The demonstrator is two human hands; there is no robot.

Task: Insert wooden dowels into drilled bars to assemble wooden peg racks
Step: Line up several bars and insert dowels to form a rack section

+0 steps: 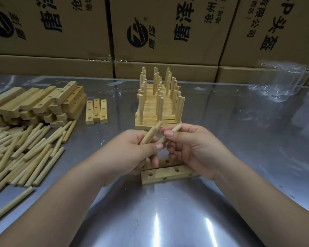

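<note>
Head view. Your left hand [132,150] grips held dowels [151,133], two by the look of it, fingers curled round their lower ends. They are pale, smooth, round sticks with blunt tips. Their long axis slants from lower left to upper right, free tips up and away from you.

Your right hand [194,150] pinches a single dowel [175,130] between thumb and forefinger, the other fingers loosely curled below. It is the same pale wood, on the same slant, with its far tip toward the finished racks [159,104] and its near end almost meeting the left thumb.

Both hands hover just above a drilled bar [168,173], which lies flat on the metal table [168,220]. Its long axis runs left to right, round holes facing up, with smaller holes on the near side. A second bar [164,162] sits just behind it, partly hidden by your fingers.

The finished racks stand stacked beyond your hands, pegs upright. To the left lie loose dowels [25,148], a pile of bars [39,104] and three bars side by side [96,111]. Cardboard boxes [168,32] line the back.
</note>
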